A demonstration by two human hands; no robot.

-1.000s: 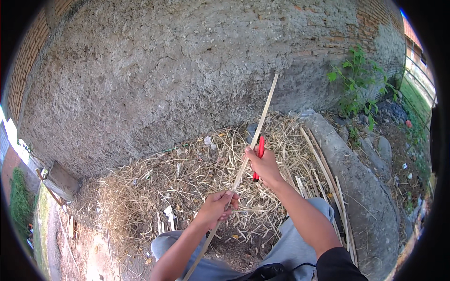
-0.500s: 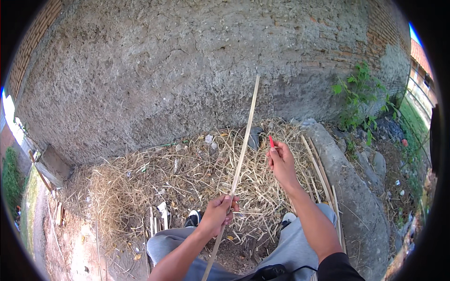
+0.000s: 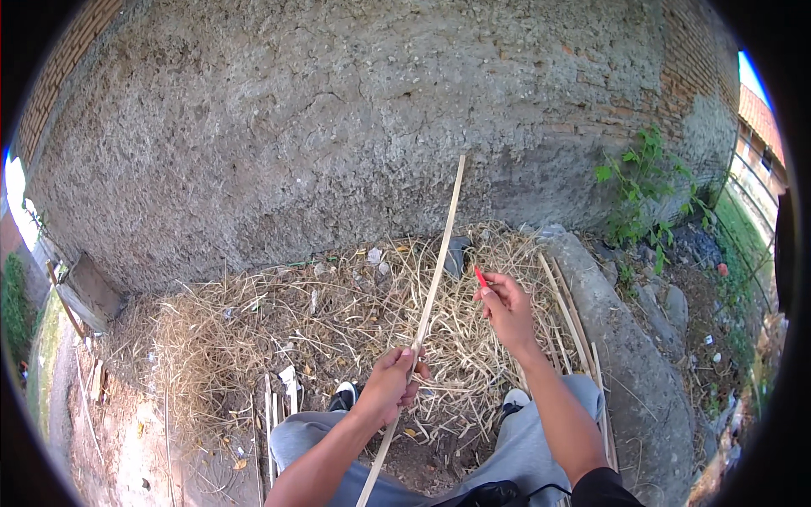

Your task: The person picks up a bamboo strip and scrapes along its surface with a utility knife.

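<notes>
My left hand (image 3: 390,384) grips a long thin bamboo strip (image 3: 438,262) near its lower third; the strip slants up toward the rough wall and its lower end passes over my lap. My right hand (image 3: 507,306) is off to the right of the strip, apart from it, closed around a small red-handled tool (image 3: 480,277) whose tip shows above my fingers. A heap of pale shavings and slivers (image 3: 338,325) covers the ground under both hands. My grey trouser legs (image 3: 541,439) and shoes (image 3: 345,394) show at the bottom.
A rough plastered wall (image 3: 338,127) rises right behind the heap. Several more bamboo strips (image 3: 574,325) lie along a stone kerb (image 3: 642,363) on the right. Green weeds (image 3: 646,190) and rubble stand at the far right. Bricks and scraps (image 3: 84,296) lie on the left.
My right hand with the red tool has come off the strip and moved to the right. The strip has swung from leaning right to nearly upright; my left hand keeps hold.
</notes>
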